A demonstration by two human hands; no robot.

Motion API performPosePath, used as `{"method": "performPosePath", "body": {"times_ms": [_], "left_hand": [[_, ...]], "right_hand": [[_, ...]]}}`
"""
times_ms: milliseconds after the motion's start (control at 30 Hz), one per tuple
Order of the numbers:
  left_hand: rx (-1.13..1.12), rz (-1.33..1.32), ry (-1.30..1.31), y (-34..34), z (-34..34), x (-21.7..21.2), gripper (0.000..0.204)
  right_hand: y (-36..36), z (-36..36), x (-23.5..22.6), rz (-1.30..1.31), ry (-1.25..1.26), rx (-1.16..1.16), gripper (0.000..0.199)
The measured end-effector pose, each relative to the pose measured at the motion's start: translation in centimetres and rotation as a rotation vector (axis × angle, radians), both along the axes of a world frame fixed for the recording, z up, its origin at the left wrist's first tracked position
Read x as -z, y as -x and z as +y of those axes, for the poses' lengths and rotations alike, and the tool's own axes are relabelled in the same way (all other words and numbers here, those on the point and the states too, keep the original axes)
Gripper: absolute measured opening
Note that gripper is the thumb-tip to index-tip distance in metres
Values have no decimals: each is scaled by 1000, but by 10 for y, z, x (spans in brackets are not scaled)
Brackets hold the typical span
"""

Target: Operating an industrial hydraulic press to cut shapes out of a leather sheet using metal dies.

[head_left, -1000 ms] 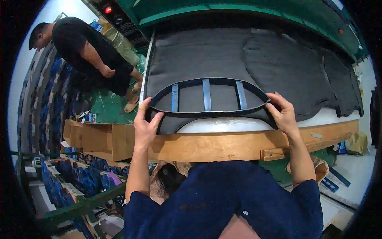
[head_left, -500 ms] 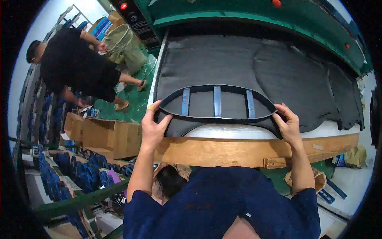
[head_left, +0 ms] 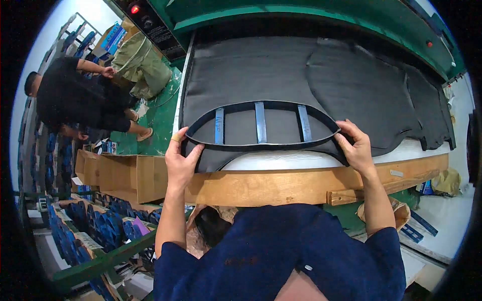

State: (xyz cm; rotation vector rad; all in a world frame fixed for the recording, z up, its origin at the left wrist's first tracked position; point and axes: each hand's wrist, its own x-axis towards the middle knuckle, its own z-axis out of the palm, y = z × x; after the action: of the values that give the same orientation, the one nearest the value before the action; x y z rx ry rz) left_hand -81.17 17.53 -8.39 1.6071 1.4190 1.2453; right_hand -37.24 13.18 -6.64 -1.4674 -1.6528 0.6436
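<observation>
A cutting die (head_left: 260, 123), a pointed-oval band of thin dark metal with three blue crossbars, lies on a black sheet of foam-like material (head_left: 246, 65). At its left tip my left hand (head_left: 182, 158) pinches the band between thumb and fingers. My right hand (head_left: 356, 148) grips the opposite tip the same way. The sheet's near edge has a curved cut-out below the die, where a white board (head_left: 273, 161) shows.
A green press (head_left: 311, 20) spans the back, and a wooden rail (head_left: 261, 190) borders the near edge. On the left are a cardboard box (head_left: 125, 173), a bending co-worker (head_left: 80, 95), a greenish sack (head_left: 143, 65) and racks of blue dies (head_left: 100, 220).
The view has shifted slightly, moving the table and die left in the picture. Both hands keep their grip on the die's tips. The co-worker's raised arm has changed position near the sack.
</observation>
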Motion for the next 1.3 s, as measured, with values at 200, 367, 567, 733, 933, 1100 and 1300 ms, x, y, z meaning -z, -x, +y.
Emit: {"method": "performPosePath", "body": {"times_ms": [200, 367, 567, 733, 933, 1100, 1300], "left_hand": [[-80, 38, 28, 0, -12, -10, 52], [-59, 120, 19, -5, -12, -6, 54], [-63, 68, -20, 0, -14, -8, 53], [-76, 144, -34, 6, -12, -3, 56], [-69, 145, -135, 1, -9, -4, 53], [-74, 153, -153, 2, -12, -3, 54], [-60, 130, -147, 5, -11, 4, 63]], "right_hand": [[4, 1, -2, 29, -32, 4, 25], [-4, -11, 3, 2, 51, 70, 25], [-4, -5, 5, 26, 25, 21, 23], [-6, 0, 14, 49, 38, -4, 25], [-21, -2, 25, 105, 83, -6, 28], [-18, -2, 25, 110, 62, -21, 29], [-15, -5, 22, 76, 89, -8, 36]]}}
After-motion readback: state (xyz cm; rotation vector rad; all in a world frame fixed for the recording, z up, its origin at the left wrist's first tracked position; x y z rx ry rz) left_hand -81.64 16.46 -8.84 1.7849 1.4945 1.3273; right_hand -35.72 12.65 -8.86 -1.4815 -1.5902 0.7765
